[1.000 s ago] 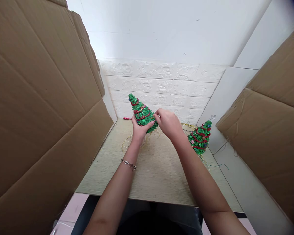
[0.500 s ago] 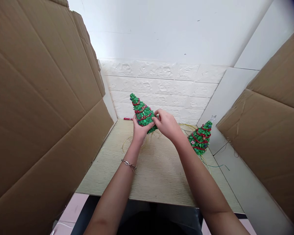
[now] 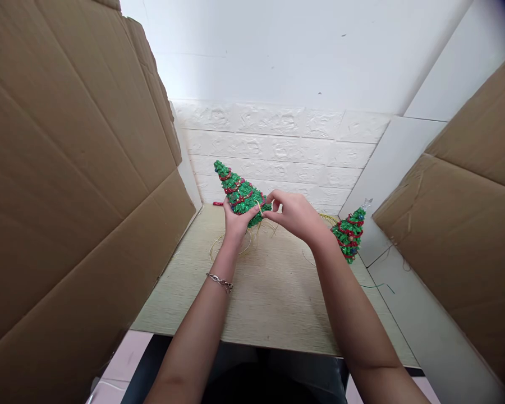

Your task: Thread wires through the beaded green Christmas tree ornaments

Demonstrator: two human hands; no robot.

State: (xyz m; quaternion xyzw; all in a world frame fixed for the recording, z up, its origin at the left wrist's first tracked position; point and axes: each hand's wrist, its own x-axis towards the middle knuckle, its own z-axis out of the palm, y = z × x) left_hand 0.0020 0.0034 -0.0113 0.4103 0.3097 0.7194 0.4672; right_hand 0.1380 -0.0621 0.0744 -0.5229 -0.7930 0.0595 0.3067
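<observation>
My left hand (image 3: 234,222) grips the base of a small green tinsel Christmas tree (image 3: 238,192) with red garland, tilted with its tip up and to the left, above the far part of the wooden table (image 3: 269,292). My right hand (image 3: 294,214) pinches a thin yellowish wire (image 3: 260,206) that lies against the tree's lower part. A bracelet (image 3: 221,281) sits on my left wrist. A second decorated tree (image 3: 350,231) with a clear star on top stands at the right, partly hidden by my right forearm.
Tall cardboard sheets (image 3: 67,185) wall in the left side and cardboard (image 3: 471,224) the right. Loose yellow wires (image 3: 231,247) lie on the table under the held tree. A red pen-like item (image 3: 217,203) lies by the white brick-pattern wall (image 3: 278,151).
My left hand has tilted the tree further to the left. My right hand has drawn back to the right from the tree, pulling the thin wire out with its fingertips.
</observation>
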